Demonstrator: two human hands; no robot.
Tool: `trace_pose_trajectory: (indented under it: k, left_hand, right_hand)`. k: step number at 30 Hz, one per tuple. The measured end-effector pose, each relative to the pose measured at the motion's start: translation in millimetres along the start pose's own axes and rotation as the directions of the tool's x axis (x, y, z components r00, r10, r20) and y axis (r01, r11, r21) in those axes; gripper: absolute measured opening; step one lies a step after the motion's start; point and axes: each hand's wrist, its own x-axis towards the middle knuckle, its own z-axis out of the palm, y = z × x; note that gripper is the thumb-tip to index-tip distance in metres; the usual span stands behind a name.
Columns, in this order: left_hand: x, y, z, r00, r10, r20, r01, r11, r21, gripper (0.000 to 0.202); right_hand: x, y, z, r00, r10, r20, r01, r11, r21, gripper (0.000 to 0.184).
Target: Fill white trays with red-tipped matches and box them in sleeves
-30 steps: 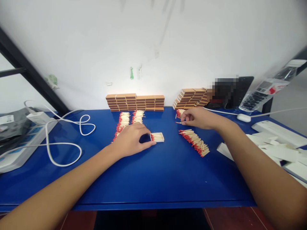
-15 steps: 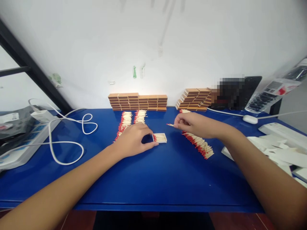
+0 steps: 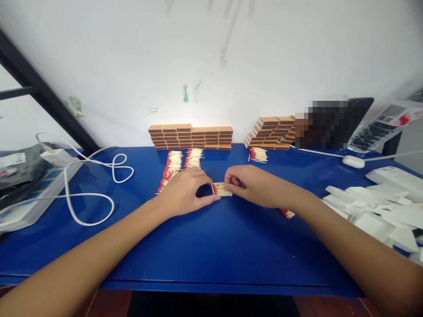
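Note:
A small white matchbox tray (image 3: pixel 226 195) lies on the blue table, with red-headed matches (image 3: pixel 218 188) inside. My left hand (image 3: pixel 185 190) is curled round the tray's left end, thumb in front and fingers behind. Over the tray's right end, my right hand (image 3: pixel 253 185) pinches matches with thumb and forefinger; the fingers hide how many. Beside and behind my left hand are two rows of loose matches, an outer row (image 3: pixel 173 165) and an inner row (image 3: pixel 194 158). Another heap of matches (image 3: pixel 258 154) shows beyond my right hand, its middle hidden by the hand and forearm.
Stacked matchboxes (image 3: pixel 191 138) stand against the wall, with a second stack (image 3: pixel 271 132) further right. White paper pieces (image 3: pixel 380 211) cover the right side, near a plastic bottle (image 3: pixel 380 125). A white cable (image 3: pixel 114 207) loops beside a power strip (image 3: pixel 29 211) at left.
My right hand has come left and nearer, from the right-hand match row to the tray, carrying matches. My left hand keeps its place at the tray. The view has shifted slightly.

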Motion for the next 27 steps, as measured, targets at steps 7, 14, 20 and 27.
trace_pose_trajectory:
  k: [7,14,20,27]
  left_hand:
    - [0,0,0.7,1.0,0.008,0.0,-0.008,1.0,-0.009,0.031]
    - [0,0,-0.3,1.0,-0.002,0.006,0.002,1.0,-0.015,0.03]
    - [-1,-1,0.8,1.0,-0.019,0.011,0.019,1.0,-0.013,0.031]
    - [0,0,-1.1,0.999,-0.027,0.021,0.027,1.0,0.001,0.031]
  right_hand:
    - [3,-1,7,0.997,-0.045,-0.066,0.047,0.998,0.041,0.015]
    - [0,32,-34,0.975,0.043,-0.22,-0.061,0.995,-0.076,0.014]
    - [0,93,-59,0.943,0.268,-0.196,-0.307,0.929,-0.209,0.007]
    - [6,110,-50,0.939,0.276,-0.205,-0.314,0.932,-0.179,0.007]
